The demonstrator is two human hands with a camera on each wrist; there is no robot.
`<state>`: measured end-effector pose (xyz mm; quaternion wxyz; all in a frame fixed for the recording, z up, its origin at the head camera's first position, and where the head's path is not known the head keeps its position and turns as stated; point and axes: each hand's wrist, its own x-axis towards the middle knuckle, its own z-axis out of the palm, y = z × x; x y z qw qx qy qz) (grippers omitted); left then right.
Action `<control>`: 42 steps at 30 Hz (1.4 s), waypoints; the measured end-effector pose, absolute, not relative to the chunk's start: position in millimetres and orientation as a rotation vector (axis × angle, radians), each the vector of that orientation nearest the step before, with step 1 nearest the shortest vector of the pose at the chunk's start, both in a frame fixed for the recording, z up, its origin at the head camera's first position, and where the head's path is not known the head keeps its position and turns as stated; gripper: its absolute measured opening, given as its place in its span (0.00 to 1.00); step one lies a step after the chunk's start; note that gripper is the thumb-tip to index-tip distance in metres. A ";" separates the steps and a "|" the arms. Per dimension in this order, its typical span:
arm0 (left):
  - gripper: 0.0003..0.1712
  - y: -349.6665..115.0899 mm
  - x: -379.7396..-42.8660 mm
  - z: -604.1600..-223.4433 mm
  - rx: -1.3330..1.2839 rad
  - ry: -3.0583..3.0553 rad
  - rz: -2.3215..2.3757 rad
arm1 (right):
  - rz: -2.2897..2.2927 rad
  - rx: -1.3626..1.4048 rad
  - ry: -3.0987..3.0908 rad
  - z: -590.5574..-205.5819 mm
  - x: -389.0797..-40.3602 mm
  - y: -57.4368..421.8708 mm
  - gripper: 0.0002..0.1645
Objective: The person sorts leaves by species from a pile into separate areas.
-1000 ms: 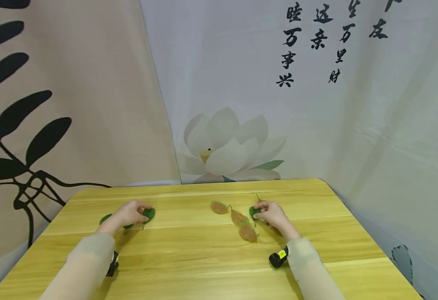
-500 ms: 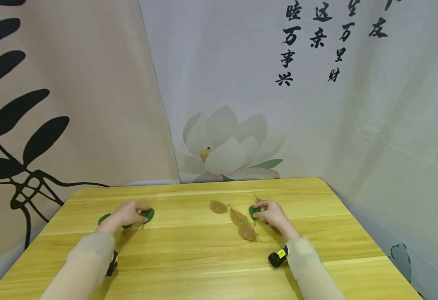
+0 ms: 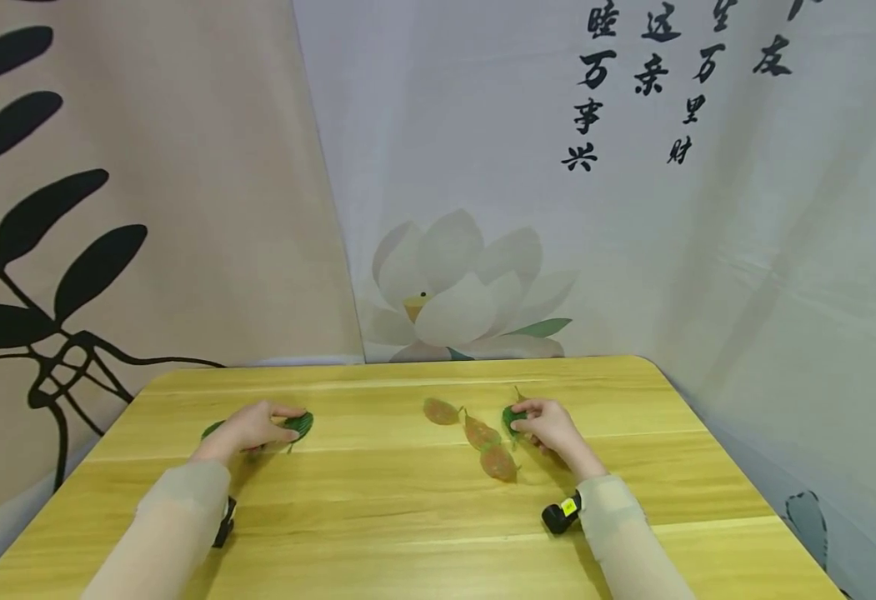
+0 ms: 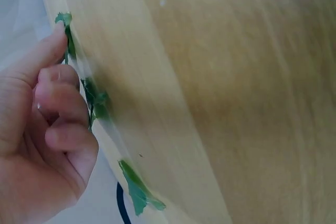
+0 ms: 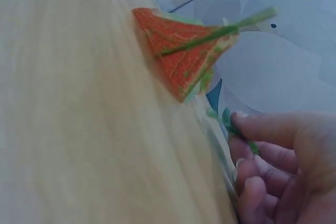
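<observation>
In the head view my left hand pinches a green leaf near the left side of the wooden table. Its other fingers curl loosely below, as the left wrist view shows. Two more green leaves lie by that hand, one beside the fingers and one close to the wrist. My right hand holds a second green leaf between thumb and fingertips. Just left of it, several red-brown leaves form a slanting line; one red leaf looks large in the right wrist view. Part of another leaf is hidden behind the right hand.
The yellow wooden table has rounded far corners. Behind it hangs a pale curtain printed with a lotus and dark writing. Each wrist carries a small black camera.
The head view has shifted a little. Both hands stay in nearly the same places, each keeping its pinch on a green leaf, and the red-brown leaves lie as before.
</observation>
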<state>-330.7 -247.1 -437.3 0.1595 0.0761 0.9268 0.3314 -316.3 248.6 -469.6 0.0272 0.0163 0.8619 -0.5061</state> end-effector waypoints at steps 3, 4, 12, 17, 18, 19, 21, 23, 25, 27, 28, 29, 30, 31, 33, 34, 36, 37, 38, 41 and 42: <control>0.31 -247.5 -328.3 -437.4 0.167 2.576 1.065 | -1.619 0.035 2.617 -465.2 -315.6 246.1 0.17; 0.31 -247.6 -327.0 -437.7 0.160 2.557 1.091 | -1.637 0.027 2.605 -463.2 -314.9 244.7 0.17; 0.32 -250.9 -321.5 -437.6 0.052 2.473 1.186 | -1.636 -0.144 2.642 -433.0 -314.8 213.6 0.16; 0.32 -253.1 -320.4 -436.6 0.031 2.463 1.209 | -1.613 -0.223 2.630 -412.3 -321.8 183.8 0.15; 0.32 -253.3 -320.2 -436.6 0.027 2.460 1.216 | -1.615 -0.241 2.623 -409.3 -323.5 177.1 0.15; 0.32 -253.4 -320.0 -436.8 0.032 2.463 1.216 | -1.620 -0.260 2.616 -406.7 -325.0 170.2 0.15; 0.32 -253.7 -319.9 -437.7 0.035 2.463 1.221 | -1.629 -0.288 2.609 -403.1 -328.6 154.8 0.15; 0.32 -253.8 -319.9 -438.6 0.037 2.466 1.223 | -1.646 -0.329 2.606 -401.9 -331.4 137.7 0.14; 0.32 -254.1 -319.5 -439.6 0.040 2.471 1.222 | -1.650 -0.366 2.609 -404.2 -334.4 119.9 0.14; 0.32 -254.5 -318.8 -440.8 0.035 2.473 1.225 | -1.643 -0.404 2.610 -409.7 -337.1 102.0 0.13; 0.31 -254.7 -318.4 -441.4 0.030 2.473 1.229 | -1.635 -0.420 2.609 -413.2 -337.9 93.8 0.13; 0.31 -254.8 -317.8 -442.1 0.028 2.472 1.235 | -1.618 -0.436 2.616 -416.7 -338.6 85.9 0.13; 0.31 -254.7 -317.4 -442.8 0.025 2.471 1.241 | -1.601 -0.439 2.620 -420.3 -339.3 78.4 0.13; 0.31 -254.6 -317.1 -443.6 0.028 2.470 1.244 | -1.590 -0.454 2.626 -423.9 -339.9 71.5 0.14; 0.31 -253.8 -316.3 -444.6 0.049 2.468 1.249 | -1.565 -0.463 2.639 -428.5 -339.8 59.5 0.14; 0.32 -253.2 -316.2 -444.9 0.054 2.462 1.253 | -1.552 -0.469 2.649 -430.2 -339.9 54.3 0.14; 0.32 -251.8 -316.3 -444.9 0.069 2.461 1.249 | -1.536 -0.483 2.665 -432.7 -340.9 45.0 0.15; 0.32 -251.0 -316.4 -444.3 0.081 2.460 1.243 | -1.533 -0.491 2.670 -433.4 -341.2 41.2 0.15; 0.32 -250.1 -316.6 -443.5 0.084 2.460 1.241 | -1.528 -0.490 2.671 -433.8 -341.8 37.4 0.15; 0.32 -247.8 -318.7 -441.4 0.074 2.461 1.241 | -1.508 -0.487 2.678 -436.2 -345.8 27.2 0.16; 0.32 -246.8 -319.4 -440.7 0.074 2.460 1.242 | -1.497 -0.476 2.682 -437.3 -347.4 24.1 0.16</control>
